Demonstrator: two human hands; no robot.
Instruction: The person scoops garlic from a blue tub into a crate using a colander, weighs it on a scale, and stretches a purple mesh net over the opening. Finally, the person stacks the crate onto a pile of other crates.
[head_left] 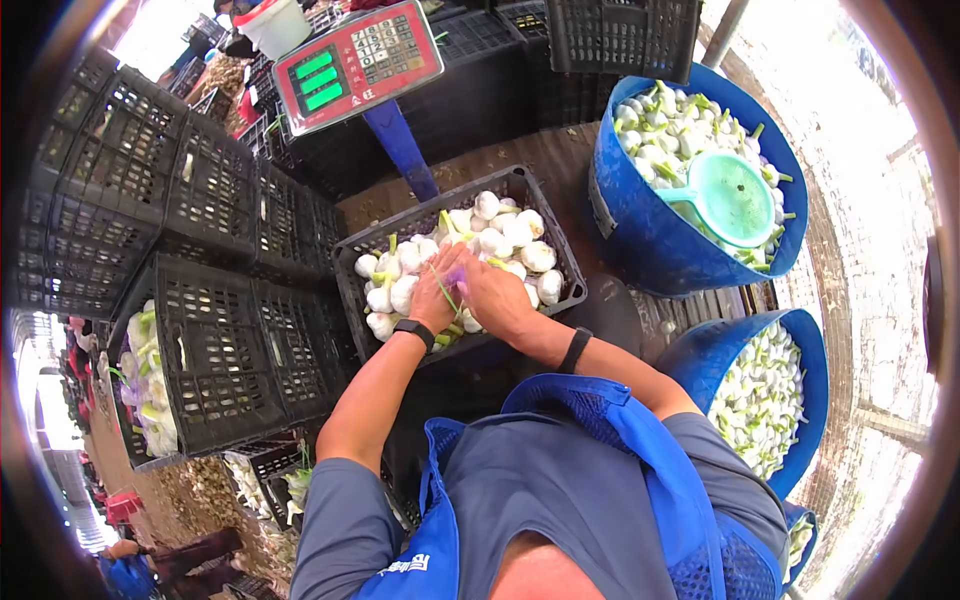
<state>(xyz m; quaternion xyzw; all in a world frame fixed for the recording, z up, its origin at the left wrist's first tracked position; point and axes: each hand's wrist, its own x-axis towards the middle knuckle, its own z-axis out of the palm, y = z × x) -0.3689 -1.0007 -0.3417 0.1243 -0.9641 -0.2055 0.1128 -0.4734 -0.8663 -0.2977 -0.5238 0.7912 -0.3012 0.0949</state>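
Observation:
A black plastic crate [574, 292] in front of me is filled with white garlic bulbs [537, 256], some with short green stems. My left hand [435, 293] lies over the bulbs, back up, its fingers stretched forward. Close against it, my right hand [495, 297] slants in from the right with its fingers extended over the garlic. Both hands touch the heap near its middle, and their fingertips almost meet. A thin green strand [441, 282] and a purplish patch show between them. Whatever lies directly beneath the palms is hidden.
A red-framed digital scale [358, 62] stands beyond the crate on a blue post [400, 148]. Stacked black crates [215, 190] rise on the left. Two blue tubs of garlic [625, 225] [690, 350] stand at right, the farther holding a mint-green scoop [735, 198].

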